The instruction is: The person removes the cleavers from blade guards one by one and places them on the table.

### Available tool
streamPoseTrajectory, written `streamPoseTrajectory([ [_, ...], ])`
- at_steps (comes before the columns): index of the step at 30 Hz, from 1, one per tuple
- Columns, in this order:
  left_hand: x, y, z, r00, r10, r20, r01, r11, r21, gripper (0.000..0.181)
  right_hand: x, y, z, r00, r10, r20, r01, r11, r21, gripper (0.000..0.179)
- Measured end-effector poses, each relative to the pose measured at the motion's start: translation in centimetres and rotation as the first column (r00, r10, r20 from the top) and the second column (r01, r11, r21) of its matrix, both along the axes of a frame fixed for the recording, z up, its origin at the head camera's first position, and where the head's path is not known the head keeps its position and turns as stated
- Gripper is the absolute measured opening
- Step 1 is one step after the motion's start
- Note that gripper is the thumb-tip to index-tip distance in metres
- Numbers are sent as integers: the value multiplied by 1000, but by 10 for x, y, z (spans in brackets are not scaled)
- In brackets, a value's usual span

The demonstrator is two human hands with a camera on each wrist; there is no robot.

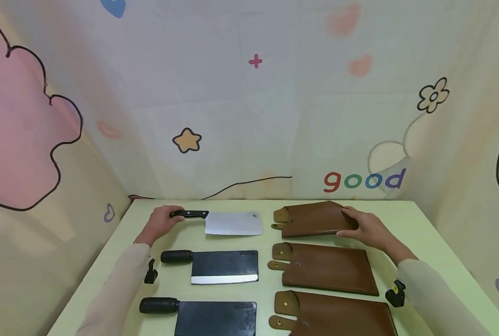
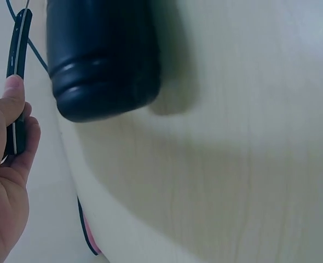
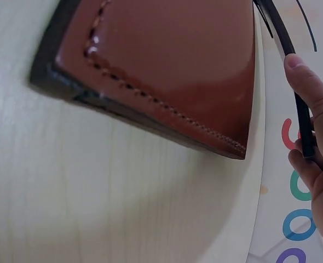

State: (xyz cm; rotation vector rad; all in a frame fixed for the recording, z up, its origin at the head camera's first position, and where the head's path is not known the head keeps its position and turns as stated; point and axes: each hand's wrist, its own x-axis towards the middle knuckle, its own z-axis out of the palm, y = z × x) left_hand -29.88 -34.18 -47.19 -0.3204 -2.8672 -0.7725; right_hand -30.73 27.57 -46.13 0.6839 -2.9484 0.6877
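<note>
At the back left of the table, my left hand (image 1: 160,225) holds a cleaver (image 1: 234,224) by its black riveted handle, blade pointing right. The left wrist view has the thumb and fingers pinching that handle (image 2: 17,131). Across from it, my right hand (image 1: 371,229) grips the right end of a brown leather knife sheath (image 1: 314,220), whose snap flap and strap face the cleaver. Seen from the right wrist, the thumb lies on one side of the sheath's edge (image 3: 302,118) and the fingers on the other.
Two dark-bladed cleavers, a middle one (image 1: 225,267) and a front one (image 1: 215,319), lie on the pale table (image 1: 115,261) with handles leftward. Two more brown sheaths, middle (image 1: 333,268) and front (image 1: 343,315), lie to their right. A patterned cloth backdrop (image 1: 232,102) surrounds the table.
</note>
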Motion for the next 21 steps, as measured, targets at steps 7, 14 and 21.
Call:
streamPoseTrajectory([
  [7,-2,-2,-7,1000,-11,29,11,1000,-16,31,0,3,-2,1000,-12,3,12,1000,21,88],
  [14,0,-2,-7,992,-18,126,20,1000,-14,32,-2,3,-10,999,-27,38,26,999,38,91],
  [21,0,-1,-8,985,-5,175,13,999,-47,33,-3,2,-14,996,-34,77,31,999,42,92],
])
